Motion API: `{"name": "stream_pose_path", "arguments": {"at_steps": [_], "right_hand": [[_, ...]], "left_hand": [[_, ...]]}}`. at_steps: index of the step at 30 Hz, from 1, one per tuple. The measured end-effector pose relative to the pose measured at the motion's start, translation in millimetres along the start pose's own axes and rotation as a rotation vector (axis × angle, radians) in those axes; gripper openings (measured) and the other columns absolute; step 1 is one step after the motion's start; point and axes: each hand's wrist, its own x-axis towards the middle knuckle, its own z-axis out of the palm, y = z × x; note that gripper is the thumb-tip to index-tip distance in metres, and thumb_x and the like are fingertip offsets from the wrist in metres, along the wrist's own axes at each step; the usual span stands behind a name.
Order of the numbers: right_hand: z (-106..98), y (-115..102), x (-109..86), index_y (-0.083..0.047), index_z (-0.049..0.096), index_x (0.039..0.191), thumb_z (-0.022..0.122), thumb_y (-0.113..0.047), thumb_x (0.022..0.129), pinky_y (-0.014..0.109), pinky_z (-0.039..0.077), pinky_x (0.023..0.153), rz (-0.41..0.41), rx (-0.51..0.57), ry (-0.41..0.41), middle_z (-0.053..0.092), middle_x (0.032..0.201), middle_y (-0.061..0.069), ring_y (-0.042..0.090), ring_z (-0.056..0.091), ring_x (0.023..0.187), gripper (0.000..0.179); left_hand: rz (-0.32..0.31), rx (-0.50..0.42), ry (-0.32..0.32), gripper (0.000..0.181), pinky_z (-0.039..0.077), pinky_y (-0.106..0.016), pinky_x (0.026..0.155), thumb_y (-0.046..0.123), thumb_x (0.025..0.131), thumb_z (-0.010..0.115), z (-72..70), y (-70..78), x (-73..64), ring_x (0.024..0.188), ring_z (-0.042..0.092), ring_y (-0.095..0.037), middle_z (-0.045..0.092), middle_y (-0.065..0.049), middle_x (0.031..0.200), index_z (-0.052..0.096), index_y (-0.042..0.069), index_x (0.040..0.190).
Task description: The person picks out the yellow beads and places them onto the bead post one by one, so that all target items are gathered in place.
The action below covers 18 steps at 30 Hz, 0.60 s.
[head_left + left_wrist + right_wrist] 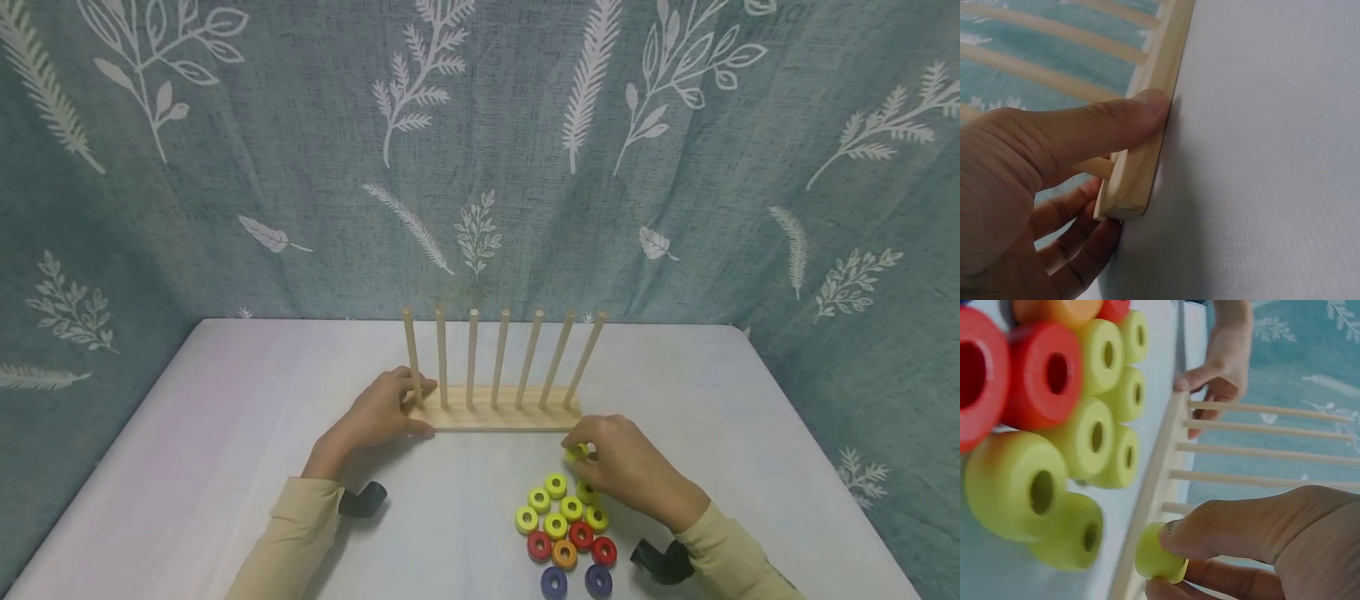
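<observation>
A wooden peg stand (495, 419) with a row of several upright pegs is on the white table. My left hand (382, 410) grips its left end, the thumb (1141, 112) against the front edge and the other fingers round the end and behind. My right hand (626, 467) pinches a yellow ring (1155, 553) between thumb and fingers, just in front of the stand's right end. In the head view the fingers partly cover this ring. Below the right hand lies a group of loose yellow rings (556, 525), holes facing up.
Nearer the front edge are several red rings (539, 547), an orange ring (564, 554) and two purple rings (553, 582). A green-blue curtain (322, 167) with white leaf prints surrounds the table (247, 400) at the back and sides.
</observation>
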Motion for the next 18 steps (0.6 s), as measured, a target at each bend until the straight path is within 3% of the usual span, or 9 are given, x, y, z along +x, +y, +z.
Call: {"name": "stream_pose_path", "arguments": {"at_steps": [7,18], "right_hand": [[-15.3,-5.7,-1.3,-0.006,0.078,0.092,0.078,0.004,0.076,0.027,0.055,0.067,-0.064,-0.013,0.047,0.072,0.090,-0.001,0.015,0.069,0.082,0.019],[-42.4,-21.8,-4.4,-0.011,0.078,0.090,0.079,0.004,0.076,0.025,0.056,0.069,-0.068,-0.080,0.095,0.072,0.095,-0.001,0.015,0.069,0.085,0.021]], "left_hand": [[-0.003,-0.014,0.001,0.069,0.046,-0.048,0.092,0.021,0.067,0.094,0.1,-2.9,-1.2,0.118,0.055,-0.034,0.062,-0.010,0.126,0.068,0.006,0.129],[0.000,-0.026,0.008,0.068,0.046,-0.049,0.094,0.018,0.066,0.094,1.8,-2.3,0.6,0.121,0.055,-0.036,0.062,-0.014,0.128,0.068,0.005,0.127]]}}
